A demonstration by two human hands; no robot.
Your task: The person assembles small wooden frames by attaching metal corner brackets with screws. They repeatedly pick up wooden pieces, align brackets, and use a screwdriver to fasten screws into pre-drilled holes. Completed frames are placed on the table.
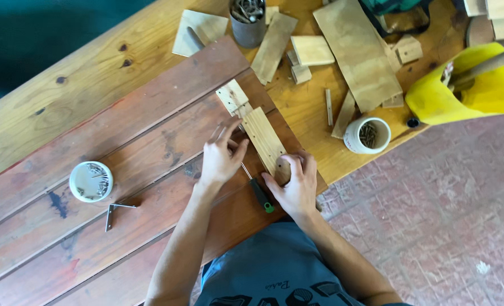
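While the narrow wooden strip lies slanted on the reddish slatted board, both hands work at it. The left hand rests just left of the strip, fingers loosely spread and touching its edge, gripping nothing that I can see. The right hand is curled over the near end of the strip and presses it down. A screwdriver with a black and green handle lies on the board between the two hands, free of both.

I think the strip could turn or slide if the right hand presses unevenly, because only the hands keep it in place. The screwdriver is close to the wrists and may be pushed off.

Far left of the strip stands a round white tub of small metal parts, with a metal bracket near it. To the right of the strip is a white cup of screws, beyond it a yellow container. Above the strip stands a grey can. I cannot read any label.
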